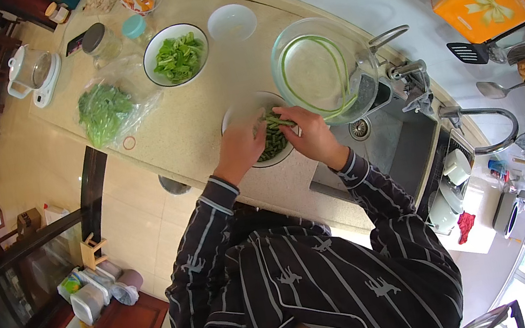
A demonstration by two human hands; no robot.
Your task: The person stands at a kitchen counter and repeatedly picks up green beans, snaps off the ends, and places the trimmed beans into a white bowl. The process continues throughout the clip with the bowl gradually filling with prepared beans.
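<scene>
Cut green long beans fill a white bowl with a dark rim, near the counter's front edge. Over this bowl my left hand and my right hand meet, fingertips close together. A bean length lies between the fingers of both hands. A blurred smear in the view partly hides my left fingers and the bowl's far side. Beyond my right hand, a large clear glass bowl holds a few long uncut beans curled around its inside.
A white bowl of chopped leafy greens, a small white bowl and a plastic bag of greens stand farther back and left. Lidded jars and a glass kettle are far left. The sink opens at right, beside a faucet.
</scene>
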